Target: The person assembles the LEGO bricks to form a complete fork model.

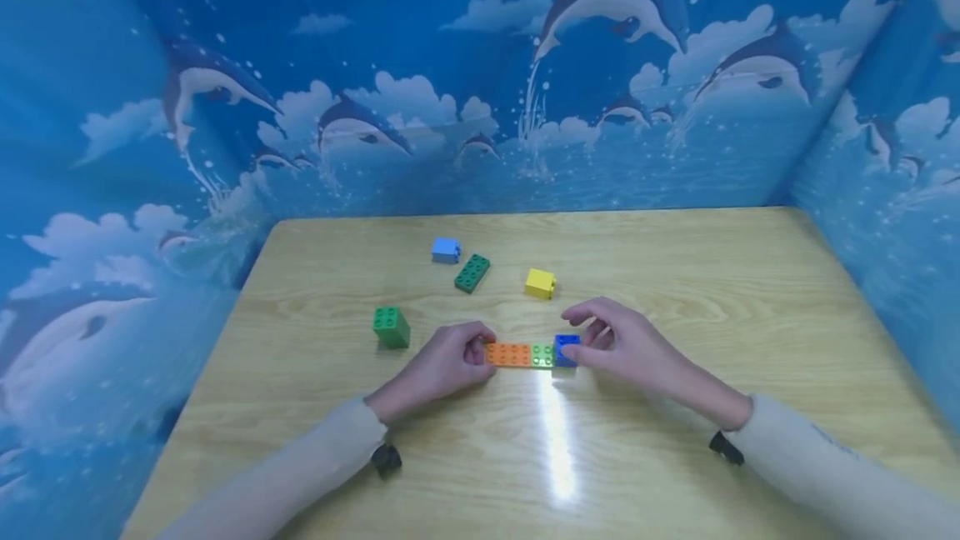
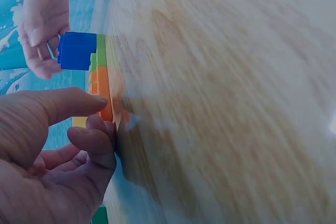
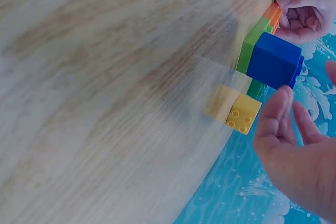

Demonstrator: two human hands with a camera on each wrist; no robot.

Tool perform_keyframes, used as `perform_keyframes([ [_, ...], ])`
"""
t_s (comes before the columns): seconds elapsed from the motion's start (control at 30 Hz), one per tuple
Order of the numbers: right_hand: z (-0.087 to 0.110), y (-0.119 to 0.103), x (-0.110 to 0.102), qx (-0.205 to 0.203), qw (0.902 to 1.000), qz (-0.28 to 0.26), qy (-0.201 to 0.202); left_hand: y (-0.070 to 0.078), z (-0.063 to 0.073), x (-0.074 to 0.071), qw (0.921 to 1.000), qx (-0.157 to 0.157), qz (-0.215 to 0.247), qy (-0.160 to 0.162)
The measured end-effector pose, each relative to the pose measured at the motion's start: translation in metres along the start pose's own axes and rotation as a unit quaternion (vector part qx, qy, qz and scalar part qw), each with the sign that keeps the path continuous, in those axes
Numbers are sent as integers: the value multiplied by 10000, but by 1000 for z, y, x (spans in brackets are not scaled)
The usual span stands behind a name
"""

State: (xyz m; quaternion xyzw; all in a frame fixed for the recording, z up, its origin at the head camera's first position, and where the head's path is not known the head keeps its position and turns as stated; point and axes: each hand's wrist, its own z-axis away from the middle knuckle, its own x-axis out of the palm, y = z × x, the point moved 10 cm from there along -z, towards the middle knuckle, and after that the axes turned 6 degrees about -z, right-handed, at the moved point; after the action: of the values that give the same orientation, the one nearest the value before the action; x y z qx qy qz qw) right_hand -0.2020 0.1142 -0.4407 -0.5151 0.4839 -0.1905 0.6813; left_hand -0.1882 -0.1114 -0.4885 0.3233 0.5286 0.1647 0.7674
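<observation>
The glossy orange plastic brick (image 1: 512,354) and the lime-green plastic brick (image 1: 542,351) lie end to end on the table, their shared long axis running left to right across the scene, with a dark-blue blocky plastic brick (image 1: 566,342) standing on the lime one's right part. The left hand (image 1: 455,355) pinches the orange brick's left end. The right hand (image 1: 621,342) is the nearer to the dark-blue brick: from the right, its thumb reaches that brick, while its fingers spread loosely, not closed round it. Beyond, from left to right, are a tall green plastic block (image 1: 392,328), a light-blue plastic brick (image 1: 446,251), a dark-green flat studded plate (image 1: 472,273) and a yellow plastic brick (image 1: 539,283). The pale wood-grain table (image 1: 675,457) reflects light near the row; dolphin-print blue sheeting (image 1: 435,48) encloses its far, left and right sides.
</observation>
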Motion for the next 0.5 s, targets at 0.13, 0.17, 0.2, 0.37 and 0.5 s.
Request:
perform_keyframes([
  [0.13, -5, 1, -12, 147, 9986, -398, 310, -3, 3, -1, 9999, -86, 74, -23],
  [0.17, -7, 2, -15, 169, 9979, -487, 398, -3, 4, -1, 9999, -110, 91, -32],
  [0.2, -10, 4, -17, 188, 9971, -568, 475, -4, 4, -2, 9999, -133, 94, -41],
  [0.37, -21, 15, -27, 432, 9937, -706, 760, -5, 5, -2, 9998, -158, 140, -51],
  [0.5, -29, 23, -28, 526, 9929, -671, 828, -4, 4, -2, 9998, -137, 126, 15],
])
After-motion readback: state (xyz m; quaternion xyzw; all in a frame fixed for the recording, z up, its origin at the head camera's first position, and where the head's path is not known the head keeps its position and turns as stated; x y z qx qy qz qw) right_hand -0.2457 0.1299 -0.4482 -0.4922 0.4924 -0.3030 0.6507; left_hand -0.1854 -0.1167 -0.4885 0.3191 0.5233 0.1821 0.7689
